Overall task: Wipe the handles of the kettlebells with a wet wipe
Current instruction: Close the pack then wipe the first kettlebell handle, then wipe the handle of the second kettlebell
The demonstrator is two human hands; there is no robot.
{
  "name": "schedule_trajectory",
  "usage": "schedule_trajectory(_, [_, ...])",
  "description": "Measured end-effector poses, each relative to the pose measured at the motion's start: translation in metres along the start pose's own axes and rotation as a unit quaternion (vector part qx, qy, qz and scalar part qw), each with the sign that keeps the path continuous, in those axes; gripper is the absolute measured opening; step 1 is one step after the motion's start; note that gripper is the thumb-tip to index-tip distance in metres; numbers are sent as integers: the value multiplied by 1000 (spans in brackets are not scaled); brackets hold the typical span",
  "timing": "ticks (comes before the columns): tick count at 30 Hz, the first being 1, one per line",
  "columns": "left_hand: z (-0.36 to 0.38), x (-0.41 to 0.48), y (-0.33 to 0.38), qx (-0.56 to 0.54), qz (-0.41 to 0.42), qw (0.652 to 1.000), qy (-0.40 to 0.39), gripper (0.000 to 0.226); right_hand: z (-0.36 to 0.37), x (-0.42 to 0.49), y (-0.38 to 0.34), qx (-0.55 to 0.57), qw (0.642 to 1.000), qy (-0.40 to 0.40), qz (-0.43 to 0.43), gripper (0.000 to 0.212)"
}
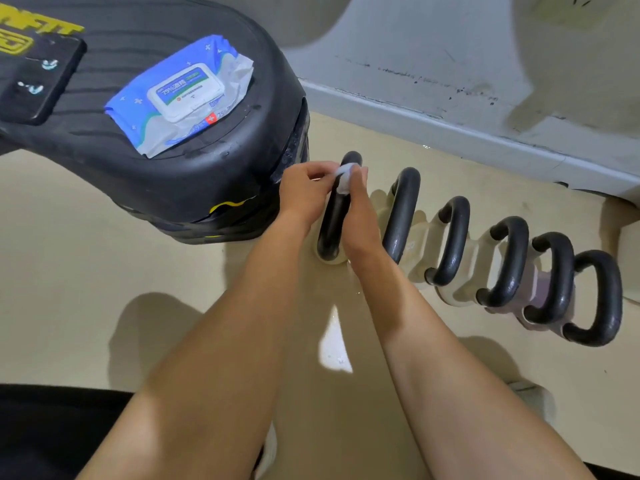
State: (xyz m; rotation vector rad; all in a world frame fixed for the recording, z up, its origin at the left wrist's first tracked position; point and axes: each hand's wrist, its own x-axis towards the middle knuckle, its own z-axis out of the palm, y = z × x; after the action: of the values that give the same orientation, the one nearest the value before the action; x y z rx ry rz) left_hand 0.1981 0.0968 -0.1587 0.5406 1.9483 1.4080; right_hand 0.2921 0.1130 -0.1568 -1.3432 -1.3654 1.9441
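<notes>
**Item 1. Kettlebells [460, 233].** Six in a row on the floor [104, 271], running from the centre of the frame down toward the right edge. They have pale bodies and black loop handles standing upright, each just beside the next.

**Item 2. Leftmost handle [331, 223].** It stands at the centre of the frame, just beside the black platform. Both hands are at its upper part.

**Item 3. Wet wipe [343, 178].** A small, white, bunched wipe, lying against the top of the leftmost handle between the two hands.

**Item 4. Left hand [304, 194].** It is at the left of the handle, with fingers curled in and pinching the wipe.

**Item 5. Right hand [360, 220].** It lies along the right side of the same handle, its fingertips closed on the wipe from that side.

**Item 6. Black platform [173, 174].** A large ribbed platform with a rounded end, filling the upper left of the frame, with yellow lettering at its far left.

**Item 7. Wipe pack [183, 95].** A blue and white pack with a white flip lid that is shut, lying flat on the platform.

**Item 8. Phone [38, 81].** A dark phone lying on the platform at the left edge.

**Item 9. Wall base [450, 126].** A grey, scuffed strip across the upper right, behind the row.

**Item 10. Bright patch [334, 344].** A patch on the floor between the forearms, at lower centre.
</notes>
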Motion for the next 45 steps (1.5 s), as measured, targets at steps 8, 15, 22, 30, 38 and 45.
schedule_trajectory(8, [26, 70, -15, 89, -112, 989, -24, 13, -5, 60, -30, 43, 987, 76, 135, 56])
schedule_trajectory(15, [11, 47, 8, 61, -110, 991, -51, 17, -10, 34, -37, 89, 980, 98, 149, 43])
schedule_trajectory(22, [-1, 3, 46, 113, -12, 993, 34, 23, -23, -9, -40, -14, 994, 103, 44, 11])
schedule_trajectory(30, [-20, -40, 72, 181, 58, 982, 23, 17, -31, -65, -64, -79, 990, 114, -37, 44])
schedule_trajectory(38, [-29, -67, 139, 112, 116, 987, -18, 24, -49, -75, -90, -158, 982, 29, -104, 63])
schedule_trajectory(45, [-26, -103, 217, -85, 84, 970, -212, 19, -45, -84, -104, -189, 963, -82, -173, 23])
